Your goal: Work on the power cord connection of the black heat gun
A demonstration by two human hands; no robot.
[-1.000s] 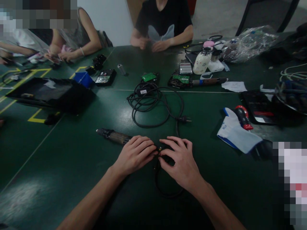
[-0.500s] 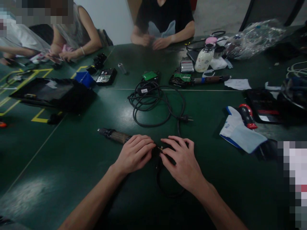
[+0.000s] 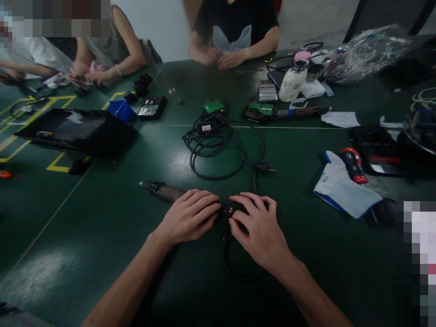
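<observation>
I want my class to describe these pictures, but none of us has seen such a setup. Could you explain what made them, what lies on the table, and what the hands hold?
There is no machine here: a person works with bare hands. All the pictures come from one camera worn on that person's head, looking forward and down.

The left hand covers the back end of a dark tool. The right hand curls beside small wires between the hands. The fingers hide the exact grip.

On the green table, beyond the hands, lies a looped black cable. A glove and a red-and-black handle lie to the right, a black tray to the left. Across the table is a person in a black shirt.
</observation>
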